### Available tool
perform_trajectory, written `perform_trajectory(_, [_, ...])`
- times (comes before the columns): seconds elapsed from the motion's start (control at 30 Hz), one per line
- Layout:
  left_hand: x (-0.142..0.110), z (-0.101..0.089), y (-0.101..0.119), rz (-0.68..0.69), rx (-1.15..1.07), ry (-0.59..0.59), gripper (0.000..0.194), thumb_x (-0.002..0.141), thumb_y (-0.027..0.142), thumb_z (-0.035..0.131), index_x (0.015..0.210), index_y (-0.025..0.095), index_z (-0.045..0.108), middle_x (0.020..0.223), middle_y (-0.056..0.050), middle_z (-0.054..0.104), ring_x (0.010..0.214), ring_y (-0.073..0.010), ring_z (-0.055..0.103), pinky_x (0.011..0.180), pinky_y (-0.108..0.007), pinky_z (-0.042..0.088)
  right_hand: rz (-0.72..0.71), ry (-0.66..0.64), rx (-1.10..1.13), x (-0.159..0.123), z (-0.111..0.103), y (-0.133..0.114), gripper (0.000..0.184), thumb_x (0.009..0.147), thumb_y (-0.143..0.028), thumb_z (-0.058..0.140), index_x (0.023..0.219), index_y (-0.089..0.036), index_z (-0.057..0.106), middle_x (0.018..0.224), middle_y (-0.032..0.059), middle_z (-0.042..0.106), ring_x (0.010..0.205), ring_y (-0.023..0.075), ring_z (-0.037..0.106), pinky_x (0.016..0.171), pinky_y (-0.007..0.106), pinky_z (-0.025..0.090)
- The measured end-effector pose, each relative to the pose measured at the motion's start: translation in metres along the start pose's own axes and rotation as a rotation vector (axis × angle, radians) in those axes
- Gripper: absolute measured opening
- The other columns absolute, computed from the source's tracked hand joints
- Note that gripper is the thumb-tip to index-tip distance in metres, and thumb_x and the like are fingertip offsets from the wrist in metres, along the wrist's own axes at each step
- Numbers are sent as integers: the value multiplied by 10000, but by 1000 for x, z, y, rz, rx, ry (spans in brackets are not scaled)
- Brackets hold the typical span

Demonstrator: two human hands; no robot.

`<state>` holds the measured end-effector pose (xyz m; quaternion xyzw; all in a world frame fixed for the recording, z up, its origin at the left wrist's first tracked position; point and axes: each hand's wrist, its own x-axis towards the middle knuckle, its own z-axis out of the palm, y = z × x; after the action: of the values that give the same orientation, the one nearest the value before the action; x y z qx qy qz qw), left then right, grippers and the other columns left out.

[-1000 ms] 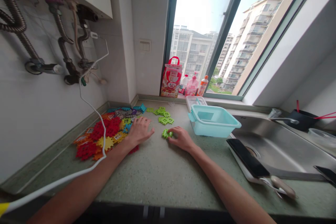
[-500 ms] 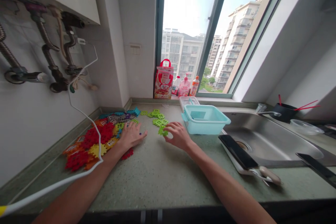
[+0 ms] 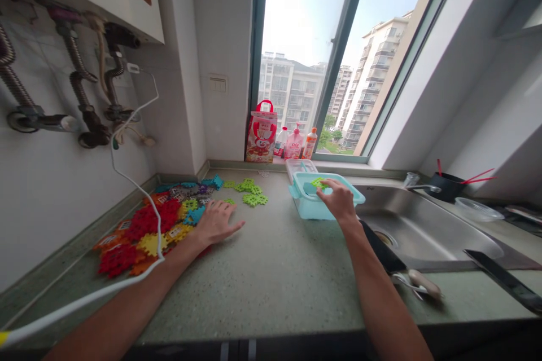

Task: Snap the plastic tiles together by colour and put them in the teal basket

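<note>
My right hand (image 3: 337, 199) pinches a green plastic building piece (image 3: 318, 183) over the open top of the light-blue plastic tub (image 3: 318, 210). My left hand (image 3: 218, 223) rests with fingers spread on the counter, at the right edge of a pile of toothed plastic pieces. Red pieces (image 3: 154, 219), a yellow piece (image 3: 153, 243) and blue pieces (image 3: 195, 215) show in that pile, some partly hidden by my left forearm and a white cable. Several loose green pieces (image 3: 254, 199) lie between the pile and the tub.
A white cable (image 3: 158, 225) hangs across the pile. Right of the tub are the steel sink (image 3: 432, 220), a dark phone (image 3: 383, 248) and a black-handled item (image 3: 502, 276). A clear lid (image 3: 300, 166) lies behind the tub; a red bag (image 3: 261, 138) and bottles (image 3: 294, 144) line the sill.
My right hand has lifted a green piece from the counter and carried it right, over the tub. My left hand stays beside the pile, with its thumb now stretched out.
</note>
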<state>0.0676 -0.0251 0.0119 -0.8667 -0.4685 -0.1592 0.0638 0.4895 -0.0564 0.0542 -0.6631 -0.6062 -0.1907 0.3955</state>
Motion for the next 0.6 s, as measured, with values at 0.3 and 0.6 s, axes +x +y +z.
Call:
perform_trajectory(0.3, [0, 1, 0, 21, -35, -11, 619, 957, 737, 504, 1272, 249, 719, 1311, -111, 715, 1254, -328, 597, 1201, -520, 257, 83, -218, -76, 1, -11, 0, 231, 898, -372, 678, 1033, -252, 821, 1233, 82, 768, 1096, 297, 721, 946, 380, 525])
perform_trajectory(0.6, [0, -1, -1, 105, -95, -105, 585, 948, 710, 545, 1309, 277, 702, 1342, -100, 678, 1271, -312, 580, 1171, -465, 339, 48, -344, -132, 2, -18, 0, 280, 953, -376, 607, 1076, -233, 814, 1147, 95, 784, 995, 273, 724, 864, 341, 498])
